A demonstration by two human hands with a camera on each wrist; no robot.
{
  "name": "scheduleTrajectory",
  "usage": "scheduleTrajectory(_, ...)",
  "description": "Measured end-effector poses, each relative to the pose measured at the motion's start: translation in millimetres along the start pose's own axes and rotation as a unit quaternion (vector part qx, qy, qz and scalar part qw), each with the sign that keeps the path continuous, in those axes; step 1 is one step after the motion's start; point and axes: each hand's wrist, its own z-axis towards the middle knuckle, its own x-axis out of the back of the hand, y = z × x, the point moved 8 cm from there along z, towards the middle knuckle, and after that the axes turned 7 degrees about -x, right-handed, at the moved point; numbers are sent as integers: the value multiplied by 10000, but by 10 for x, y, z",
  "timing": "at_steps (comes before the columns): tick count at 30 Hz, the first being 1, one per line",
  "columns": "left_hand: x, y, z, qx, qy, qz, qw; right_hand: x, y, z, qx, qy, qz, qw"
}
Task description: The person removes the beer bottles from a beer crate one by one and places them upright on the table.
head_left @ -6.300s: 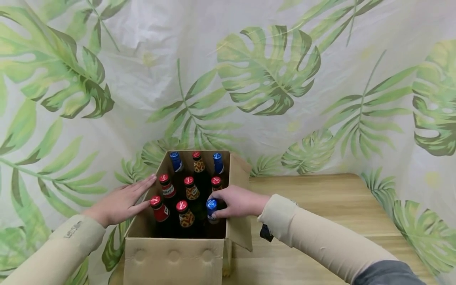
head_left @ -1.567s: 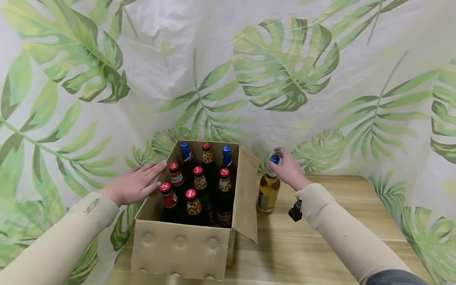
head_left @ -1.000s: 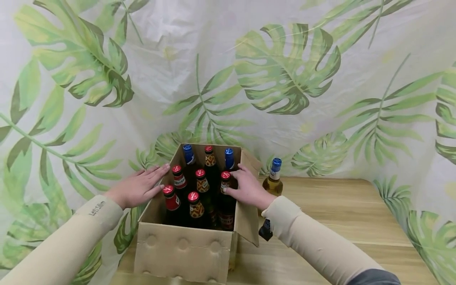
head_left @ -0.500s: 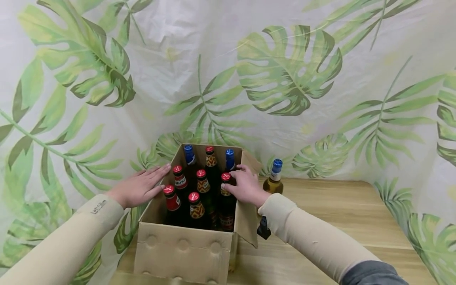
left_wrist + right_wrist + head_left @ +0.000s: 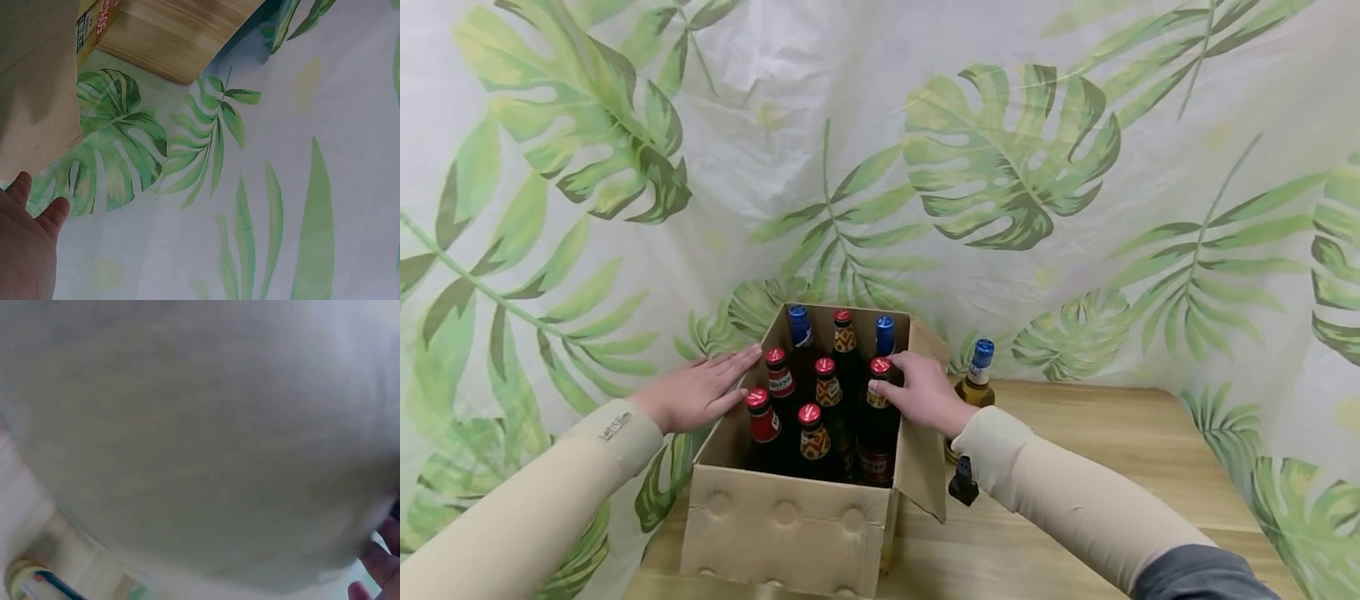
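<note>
An open cardboard box (image 5: 786,521) holds several upright beer bottles with red or blue caps. My left hand (image 5: 696,392) lies with straight fingers along the box's left rim; the left wrist view has its thumb side (image 5: 28,250) beside the cardboard. At the right wall, my right hand (image 5: 928,392) pinches the neck of a red-capped beer bottle (image 5: 877,425) between thumb and fingers. The right wrist view shows only fingertips (image 5: 378,559) at its right edge, with a pale blurred surface filling most of it. A blue-capped beer bottle (image 5: 981,367) stands outside the box, partly behind my right hand.
The box's right flap (image 5: 925,467) hangs outward beneath my right wrist. The wooden table (image 5: 1097,450) extends right of the box. A leaf-print sheet (image 5: 1000,283) hangs behind and along the sides.
My right hand took a blue-capped bottle out of the box, stood it on the table at right, then came back to a red-capped one, whose neck has shifted slightly right. My left hand stays.
</note>
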Motion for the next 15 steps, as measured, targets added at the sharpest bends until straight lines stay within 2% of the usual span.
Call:
scheduleTrajectory(3,21,25,-1,-16,10,-58,10000,103,-94,12,82,86,263,9996)
scheduleTrajectory(9,89,74,12,93,-163,-32,9998,368,-329,26,152,331,630,9974)
scheduleTrajectory(15,66,72,-4,94,-57,-115,9999,605,-582,-48,100,48,858,9963)
